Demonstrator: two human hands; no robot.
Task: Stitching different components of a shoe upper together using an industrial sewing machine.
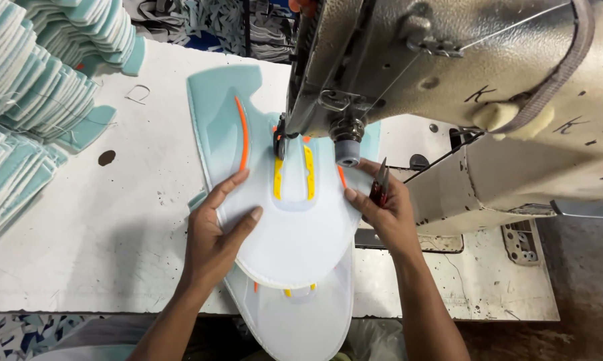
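Shoe upper: white and pale teal shoe upper panel (285, 220) lay flat on the table under the needle end of the machine, its yellow strips pointing up toward the needle
Left fingers: fingers (231, 184) were spread open and pressed flat on the left part of the panel, the thumb stretched out across the white area; nothing was gripped
Left hand: left hand (214, 237) rested palm down on the panel's left edge, wrist coming in from the bottom of the view
Right fingers: fingertips (352, 196) pressed down on the right edge of the panel, while the other fingers curled round small thread snips (380, 182)
Right hand: right hand (388, 214) sat just beside the machine bed, the snips' red and dark blades sticking up out of its grasp
Yellow strips: two yellow perforated strips (293, 172) ran side by side down the panel's middle
Orange trim: curved orange strip (243, 134) followed the teal part at upper left
Second panel: another white panel (301, 321) lay beneath, hanging over the table's front edge
Machine: grey sewing machine (448, 73) stood over the panel's top end
Table: worn white table (114, 214) carried everything
Stacks: piles of teal and white cut pieces (27, 100) were heaped at far left, well apart from both hands
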